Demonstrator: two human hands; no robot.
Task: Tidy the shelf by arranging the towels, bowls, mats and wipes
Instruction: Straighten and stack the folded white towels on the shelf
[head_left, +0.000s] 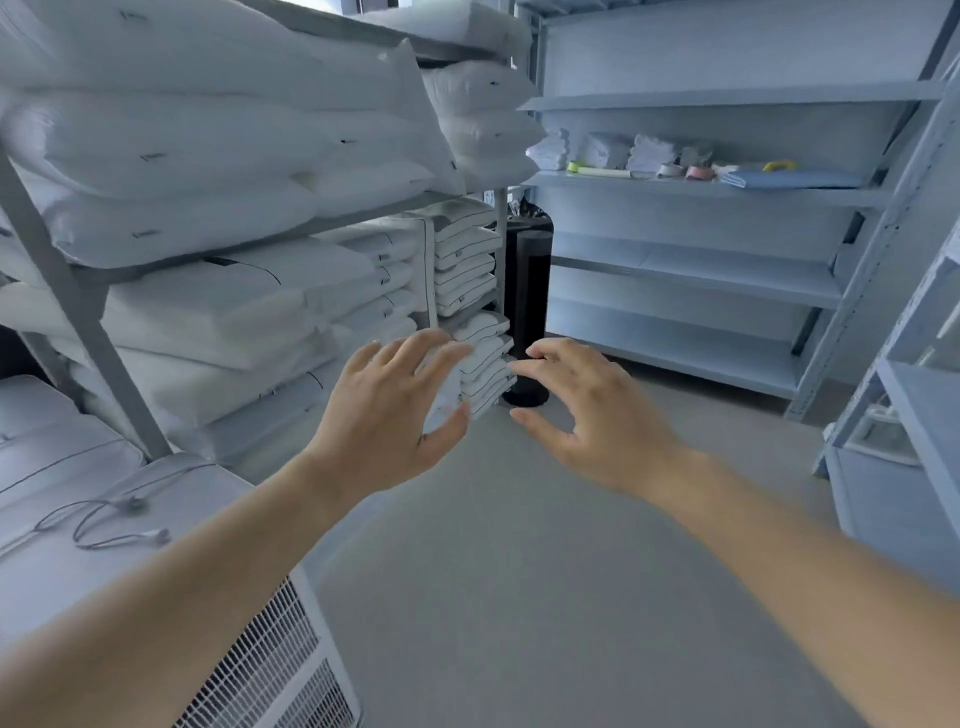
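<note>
place: linen storeroom, probably | metal shelving (727, 98) | stacked pillows (182, 140)

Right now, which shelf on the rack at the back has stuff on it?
The second shelf from the top: it alone holds folded white towels, small bowls and a blue mat. The others look bare.

Far shelf (727, 189) at 1 o'clock, pale grey metal, second board from top. White folded towels (652, 153) stacked along back, three or four piles. Small round bowls (670, 170), (696, 172) at front edge. Flat blue mat (789, 179) lying at right. Green-yellow pack (597, 170) at left, possibly wipes, too blurred.
</note>
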